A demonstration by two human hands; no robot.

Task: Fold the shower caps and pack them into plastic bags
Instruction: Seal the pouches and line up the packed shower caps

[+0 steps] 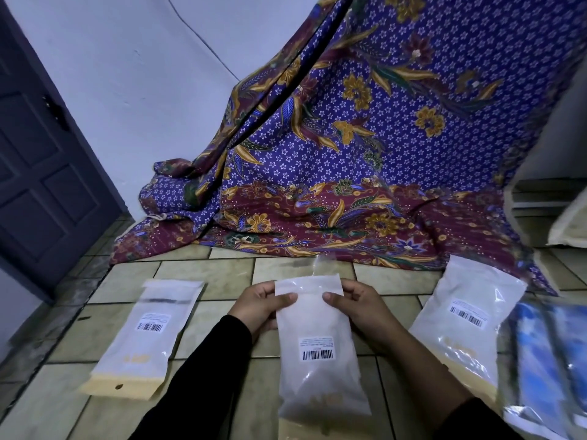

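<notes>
I hold a filled white plastic bag (pixel 317 350) with a barcode label upright over the tiled floor. My left hand (pixel 259 308) grips its upper left edge and my right hand (pixel 360 308) grips its upper right edge, thumbs pressed on the front near the top flap. A clear strip sticks up above the bag's top. A flatter bag (pixel 143 338) with a barcode and a yellow bottom lies to the left. A pile of filled bags (pixel 467 322) lies to the right.
A purple and maroon batik cloth (pixel 349 154) hangs down the back wall onto the floor (pixel 203 281). A dark door (pixel 41 173) stands at the left. Blue patterned packets (pixel 546 360) lie at the far right, with white shelving (pixel 540 198) behind them.
</notes>
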